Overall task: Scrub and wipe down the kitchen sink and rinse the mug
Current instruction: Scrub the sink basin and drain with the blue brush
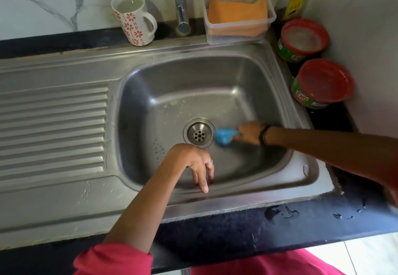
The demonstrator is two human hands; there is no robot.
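While the right hand [249, 132] reaches deep into the sink [243, 76], its fingers curl round a blue scrubber [225, 137] and press it to the basin floor, just right of the drain [199, 133]. A dark band sits on that wrist. The left hand [193, 162] hangs over the near wall of the basin, fingers loose and pointing down, holding nothing; a ring shows on one finger. The drain lies between the two hands, a touch beyond the left one. Water beads dot the steel just left of the left hand.

Well beyond both hands, on the back ledge, the mug [134, 19] stands upright with its handle to the right, cloudy water inside, red flowers on its side. The tap [181, 5] rises just right of it. Right of the tap, a clear tub [239, 17] holds an orange cloth [237, 13]. Beyond the right forearm, two red-rimmed green soap pots [303, 40] stand against the wall, one nearer than the other. The ribbed drainboard [53, 128] stretches away left of the left hand. A pink sleeve [114, 259] covers the left upper arm.
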